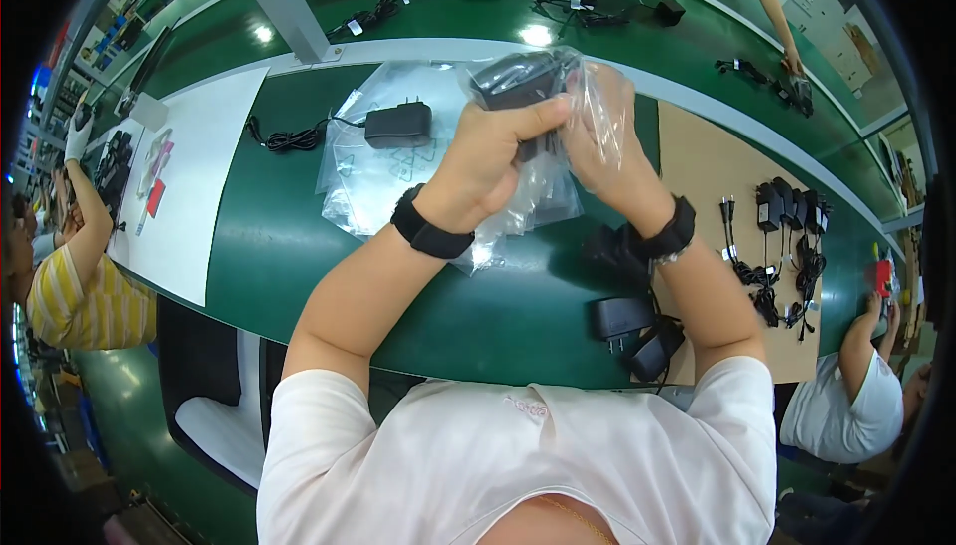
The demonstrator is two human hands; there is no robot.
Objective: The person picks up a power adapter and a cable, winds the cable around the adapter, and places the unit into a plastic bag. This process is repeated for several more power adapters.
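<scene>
Left grip (484,164) is wrapped around a black power adapter (510,81) inside a clear plastic bag (575,79), the thumb being laid over its near part. Against the bag's right side the right grip (600,127) is curled, with film draped over it; whether the film is pinched there cannot be told.

In the head view, the bagged adapter is held up above the desk (468,321), over a spread of flat clear bags (363,184). On those bags a second adapter (398,127) is laid, prongs toward the far side, and a coiled black cable (287,137) lies to its left. Beside the right forearm more adapters (624,317) are seen; farther right, corded adapters (770,208) are set out on a cardboard sheet (697,156).

The held adapter is judged to be compact, stiff and fairly light, the bag thin, limp and slippery. A hold is best taken across the hard case's broad sides, since it could slide within the film; the bag is better taken by its loose edge.
</scene>
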